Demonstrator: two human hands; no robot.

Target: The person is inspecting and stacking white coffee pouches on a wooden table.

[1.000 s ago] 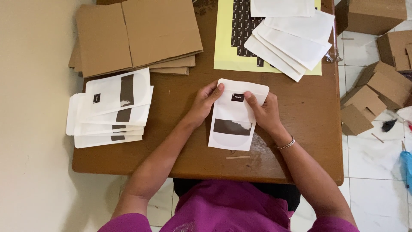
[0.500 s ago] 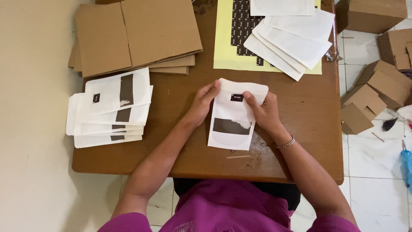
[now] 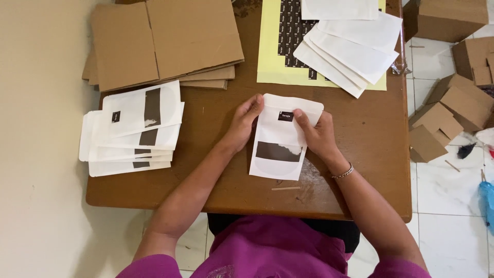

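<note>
A white paper pouch (image 3: 280, 139) with a dark window band and a small black sticker near its top lies flat on the brown wooden table (image 3: 216, 175). My left hand (image 3: 244, 123) holds the pouch's upper left edge. On the upper right part rests my right hand (image 3: 316, 135), its thumb pressing just beside the black sticker.
A stack of finished white pouches (image 3: 131, 128) lies at the left. Flat cardboard sheets (image 3: 159, 41) sit at the back left. A yellow sheet of black stickers (image 3: 288, 46) and several plain white pouches (image 3: 352, 49) lie at the back right. Cardboard boxes (image 3: 447, 123) stand on the floor at right.
Both hands stay on the pouch; the fingers have shifted slightly along its top around the sticker. The pouch has barely moved.
</note>
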